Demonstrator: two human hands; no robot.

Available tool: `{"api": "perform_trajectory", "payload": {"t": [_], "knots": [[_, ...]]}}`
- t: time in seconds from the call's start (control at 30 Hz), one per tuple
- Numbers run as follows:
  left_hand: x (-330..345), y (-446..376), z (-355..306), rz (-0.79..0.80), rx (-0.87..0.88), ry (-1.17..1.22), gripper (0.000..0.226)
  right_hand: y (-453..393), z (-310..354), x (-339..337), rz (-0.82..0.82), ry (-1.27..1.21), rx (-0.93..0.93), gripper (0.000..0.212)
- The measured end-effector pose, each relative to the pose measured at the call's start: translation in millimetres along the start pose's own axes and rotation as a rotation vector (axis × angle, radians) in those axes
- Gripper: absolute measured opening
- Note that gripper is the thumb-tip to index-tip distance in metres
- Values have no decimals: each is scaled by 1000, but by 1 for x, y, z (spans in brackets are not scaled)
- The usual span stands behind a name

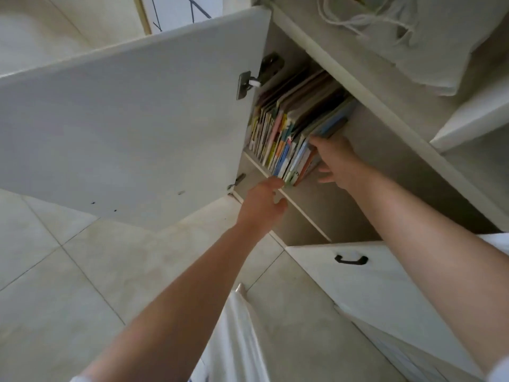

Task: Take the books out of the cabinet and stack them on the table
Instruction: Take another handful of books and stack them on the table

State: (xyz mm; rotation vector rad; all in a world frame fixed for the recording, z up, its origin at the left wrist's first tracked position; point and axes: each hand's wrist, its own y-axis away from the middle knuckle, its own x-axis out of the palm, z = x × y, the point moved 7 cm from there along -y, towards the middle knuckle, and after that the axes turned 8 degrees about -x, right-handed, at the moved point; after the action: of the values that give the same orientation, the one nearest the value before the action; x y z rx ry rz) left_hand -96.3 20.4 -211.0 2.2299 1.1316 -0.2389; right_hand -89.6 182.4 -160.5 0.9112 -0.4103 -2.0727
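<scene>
A person's right hand [337,161] presses against the outermost of the books [292,133] standing on the shelf [300,208] of an open cabinet [385,150], fingers hidden behind it; the left hand [263,208], fingers loosely spread, touches their lower edge beside the door [124,133].

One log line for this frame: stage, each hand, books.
stage: reaching | right hand: grips rightmost books | left hand: open near shelf edge | books: upright in cabinet

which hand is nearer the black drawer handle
Right. The right hand is at the books, above the black drawer handle; the left hand is farther off to its left, by the shelf edge.
</scene>
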Motion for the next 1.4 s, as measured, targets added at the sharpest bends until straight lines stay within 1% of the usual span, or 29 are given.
{"api": "perform_trajectory", "payload": {"t": [0.07,0.13,0.2,0.3,0.4,0.47,0.5,0.57,0.63,0.67,0.77,0.8,0.83,0.9,0.93,0.97,1.03,1.07,1.13,1.2,1.23,1.4], "knots": [[7,-19,1,-12,19,-9,40,-22,-1,6,-36,-83,59,61],[11,-35,1,-28,36,-4,42,-45,0,5,-122,-125,69,79],[16,-50,0,-45,61,-4,46,-63,2,4,-171,-101,79,88],[24,-70,-2,-70,84,11,53,-77,7,13,-102,2,104,82],[31,-83,-5,-80,94,36,59,-91,9,17,-57,37,118,80],[37,-91,-5,-73,101,57,62,-116,1,15,-73,91,87,82],[40,-94,-5,-74,99,61,64,-123,-2,16,-94,109,63,85],[47,-98,-3,-90,99,59,68,-123,-2,16,-160,142,28,91],[53,-100,0,-124,115,62,70,-112,-1,15,-201,172,50,84],[55,-101,1,-142,122,66,70,-108,-2,15,-208,187,71,83],[61,-103,5,-161,125,96,72,-99,0,15,-180,212,59,96],[63,-102,6,-155,121,119,73,-96,1,14,-164,211,61,93],[64,-102,6,-155,118,143,74,-93,1,14,-143,203,72,80],[67,-101,7,-175,109,163,73,-87,3,13,-98,204,73,26],[68,-101,8,-179,96,158,73,-86,2,10,-90,214,73,20],[70,-101,10,-169,80,150,73,-86,1,9,-79,217,73,22],[78,-103,13,-134,69,115,74,-91,-4,9,-85,192,82,64],[81,-102,14,-130,77,86,74,-94,-6,7,-94,173,77,77],[85,-103,14,-158,98,48,73,-95,-11,5,-110,127,72,89],[89,-104,14,-219,93,61,69,-98,-18,1,-131,88,60,93],[92,-104,14,-243,84,74,69,-99,-19,0,-141,73,34,92],[113,-124,17,-323,63,75,71,-104,-23,-3,-162,1,-89,69]]}}
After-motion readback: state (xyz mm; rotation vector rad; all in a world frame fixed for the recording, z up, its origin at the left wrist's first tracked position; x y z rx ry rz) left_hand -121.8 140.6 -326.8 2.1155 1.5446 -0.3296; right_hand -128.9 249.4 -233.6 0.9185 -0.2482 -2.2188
